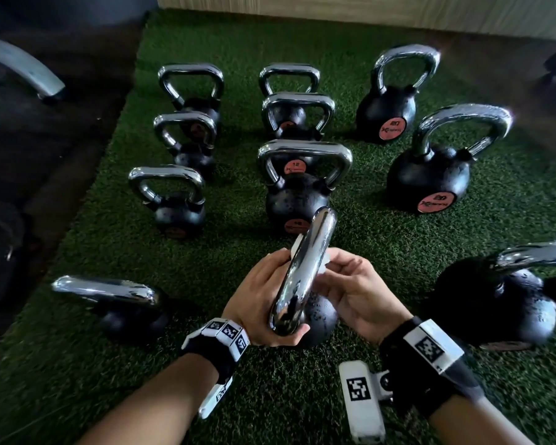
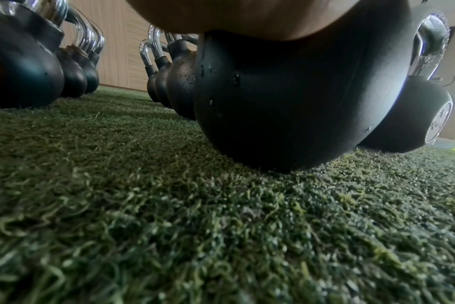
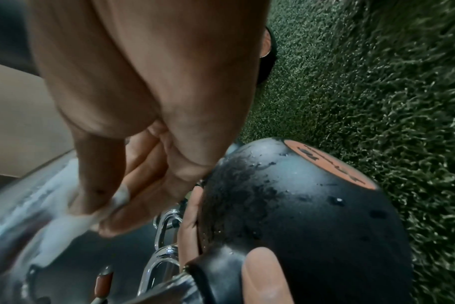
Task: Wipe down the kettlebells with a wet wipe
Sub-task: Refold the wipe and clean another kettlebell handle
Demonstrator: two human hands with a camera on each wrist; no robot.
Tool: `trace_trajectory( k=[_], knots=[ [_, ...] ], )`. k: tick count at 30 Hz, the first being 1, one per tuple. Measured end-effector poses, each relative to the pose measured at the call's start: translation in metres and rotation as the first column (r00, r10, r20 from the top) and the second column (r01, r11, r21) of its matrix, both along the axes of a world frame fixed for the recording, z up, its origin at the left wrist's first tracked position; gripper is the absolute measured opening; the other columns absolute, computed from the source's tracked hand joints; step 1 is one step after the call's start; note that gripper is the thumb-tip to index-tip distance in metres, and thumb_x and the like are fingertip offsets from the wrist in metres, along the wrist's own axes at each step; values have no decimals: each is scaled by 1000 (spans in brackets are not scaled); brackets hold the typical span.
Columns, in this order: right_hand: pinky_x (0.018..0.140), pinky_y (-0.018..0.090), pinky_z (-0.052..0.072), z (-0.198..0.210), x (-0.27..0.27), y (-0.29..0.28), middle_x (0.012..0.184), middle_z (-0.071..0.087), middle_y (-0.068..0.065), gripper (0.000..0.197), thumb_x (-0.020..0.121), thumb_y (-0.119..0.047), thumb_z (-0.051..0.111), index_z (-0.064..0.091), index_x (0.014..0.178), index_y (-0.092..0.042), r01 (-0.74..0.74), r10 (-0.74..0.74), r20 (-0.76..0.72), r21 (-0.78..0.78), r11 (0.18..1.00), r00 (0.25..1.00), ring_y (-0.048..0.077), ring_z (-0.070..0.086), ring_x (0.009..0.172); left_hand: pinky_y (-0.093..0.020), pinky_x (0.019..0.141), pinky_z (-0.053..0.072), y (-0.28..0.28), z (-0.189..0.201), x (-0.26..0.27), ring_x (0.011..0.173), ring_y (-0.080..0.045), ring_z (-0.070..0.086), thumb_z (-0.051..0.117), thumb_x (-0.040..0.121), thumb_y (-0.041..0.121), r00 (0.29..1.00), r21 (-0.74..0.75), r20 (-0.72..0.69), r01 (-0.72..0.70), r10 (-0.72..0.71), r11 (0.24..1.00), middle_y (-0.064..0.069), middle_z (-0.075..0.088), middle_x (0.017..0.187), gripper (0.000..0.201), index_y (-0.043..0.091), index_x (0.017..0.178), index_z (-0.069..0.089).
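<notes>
The near kettlebell (image 1: pixel 315 311) sits tilted on the turf (image 1: pixel 206 268) in the near middle, and it is the one being cleaned. The left hand (image 1: pixel 264 300) curls round the near end of its chrome handle (image 1: pixel 305 268) and steadies it, thumb on the black neck. The right hand (image 1: pixel 357 293) pinches the wipe (image 3: pixel 65 222) against the right side of the handle, fingers closed on it; a white edge also shows on the left of the handle. Droplets and smeared wet patches on the black ball (image 3: pixel 299 216) suggest it has had some wiping or spray, and the handle looks to be the part in hand. Droplets also show on the middle bell (image 1: pixel 296 200) just beyond and on the near right bell (image 1: pixel 501 303), so some may be done; which ones are finished cannot be told. Many remain: a left column (image 1: pixel 180 200), a middle column and two large ones far right (image 1: pixel 427 184), plus one near left (image 1: pixel 126 309). They stand close together, so reaching the far rows means leaning over the near ones. A curved metal bar (image 1: pixel 23 69) lies far left off the turf, and a wood wall (image 1: pixel 366 8) backs the scene.
</notes>
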State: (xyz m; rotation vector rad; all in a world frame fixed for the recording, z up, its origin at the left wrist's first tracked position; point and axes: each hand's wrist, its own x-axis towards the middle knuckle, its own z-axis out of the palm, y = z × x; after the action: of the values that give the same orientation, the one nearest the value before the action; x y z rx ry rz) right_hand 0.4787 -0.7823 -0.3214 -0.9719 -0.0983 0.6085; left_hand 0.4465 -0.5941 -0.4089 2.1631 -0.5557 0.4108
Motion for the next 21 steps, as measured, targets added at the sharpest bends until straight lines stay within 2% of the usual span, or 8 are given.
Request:
trace_trajectory(
  k=[3, 5, 7, 9, 11, 13, 17, 21],
  knots=[
    [69, 29, 62, -2, -1, 4, 92, 76, 20, 29, 60, -4, 86, 74, 87, -6, 83, -82, 52, -19, 996, 995, 23, 75, 78, -33, 120, 34, 1, -1, 0, 143, -13, 39, 79, 64, 55, 1000, 19, 21, -6, 5, 1000, 29, 25, 155, 111, 46, 155, 15],
    [71, 31, 62, -4, 0, 7, 93, 76, 19, 32, 58, -7, 93, 75, 84, -12, 180, -164, 135, -116, 977, 977, 24, 74, 80, -33, 120, 33, 1, -1, 0, 144, -9, 37, 79, 63, 54, 1000, 36, 27, -13, 12, 999, 30, 23, 156, 113, 47, 155, 13],
    [76, 37, 61, -4, 5, 10, 89, 75, 17, 28, 63, 1, 90, 74, 84, -10, 329, -280, 226, -220, 918, 933, 25, 71, 80, -30, 120, 32, 1, 1, 0, 145, -1, 32, 79, 63, 54, 999, 43, 44, -19, 17, 999, 32, 20, 156, 115, 47, 155, 10],
    [70, 34, 60, -4, 9, 12, 81, 75, 12, 26, 66, 7, 86, 74, 82, -9, 443, -364, 293, -277, 853, 884, 21, 69, 73, -27, 120, 29, 0, 2, -1, 145, 3, 29, 77, 64, 54, 998, 39, 67, -13, 11, 999, 33, 21, 156, 115, 46, 156, 9],
    [62, 29, 58, -5, 7, 12, 74, 75, 4, 23, 66, 2, 87, 75, 80, -13, 512, -395, 361, -330, 793, 845, 14, 68, 66, -25, 120, 28, -1, 4, -1, 144, 4, 27, 76, 64, 53, 996, 50, 83, -14, 9, 999, 27, 25, 154, 116, 45, 156, 7],
    [60, 31, 59, -5, 3, 13, 74, 75, 1, 23, 65, -7, 89, 75, 78, -19, 585, -386, 472, -411, 699, 793, 14, 69, 64, -25, 120, 28, -1, 6, -1, 143, 2, 28, 76, 64, 53, 996, 58, 87, -9, 4, 998, 21, 26, 153, 116, 45, 156, 6],
    [49, 13, 47, 1, 13, 14, 66, 71, -14, 25, 66, -13, 91, 72, 70, -30, 715, -347, 642, -494, 495, 684, -3, 60, 53, -41, 117, 38, 0, 6, -2, 140, -17, 40, 76, 65, 53, 997, 46, 73, 11, -15, 999, 25, 25, 154, 114, 47, 155, 7],
    [42, 10, 43, 10, 26, 18, 58, 68, -20, 28, 63, -5, 86, 69, 56, -26, 709, -361, 612, -574, 410, 704, -7, 57, 46, -55, 113, 41, 2, 3, -2, 144, -17, 35, 76, 66, 57, 999, 82, 42, -7, 4, 997, 32, 14, 159, 116, 45, 157, 4]
  ],
)
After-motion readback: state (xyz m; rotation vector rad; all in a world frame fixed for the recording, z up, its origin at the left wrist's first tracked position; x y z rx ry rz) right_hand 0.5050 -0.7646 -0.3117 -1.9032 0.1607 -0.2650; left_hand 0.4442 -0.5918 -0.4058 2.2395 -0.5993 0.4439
